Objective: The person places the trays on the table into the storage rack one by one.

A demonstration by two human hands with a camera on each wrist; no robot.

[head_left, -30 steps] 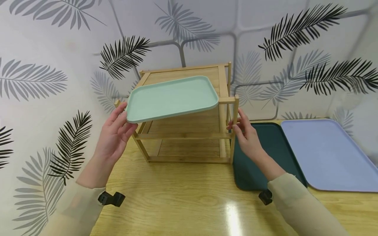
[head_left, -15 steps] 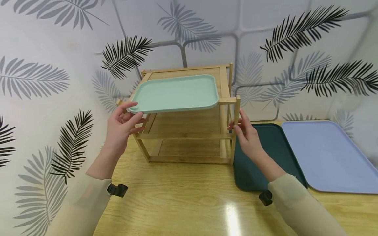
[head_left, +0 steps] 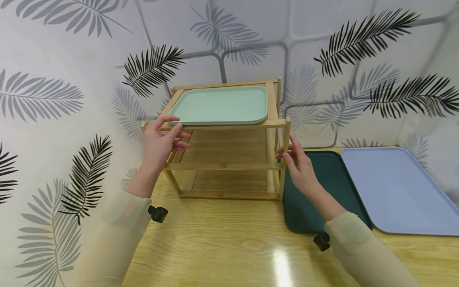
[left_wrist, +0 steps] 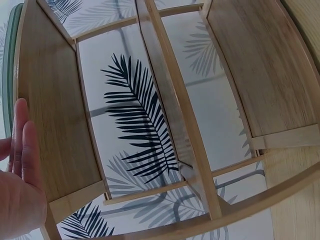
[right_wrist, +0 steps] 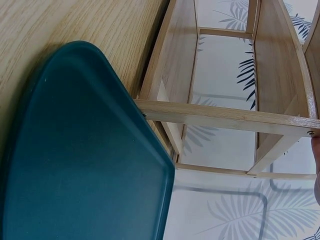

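A mint-green tray (head_left: pixel 220 104) lies on the top shelf of a three-tier wooden rack (head_left: pixel 229 166), its front edge along the rack's front rail. At the tray's front left corner, my left hand (head_left: pixel 161 137) pinches the rim between thumb and index finger, the other fingers stretched out below. My right hand (head_left: pixel 300 167) grips the rack's front right post, thumb in front and fingers partly hidden behind it. In the left wrist view only a strip of the tray (left_wrist: pixel 9 65) shows past the shelf; the right wrist view shows just a fingertip beside the post.
A dark green tray (head_left: pixel 322 199) lies on the wooden table (head_left: pixel 215 239) just right of the rack. Beside it is a lavender tray (head_left: pixel 401 187). A wall with a leaf pattern (head_left: pixel 312 48) stands close behind the rack.
The mint-green tray has gone from tilted above the rack's front to flat on the top shelf, farther back. My left hand moved right and inward with it. The right hand stayed on the post.
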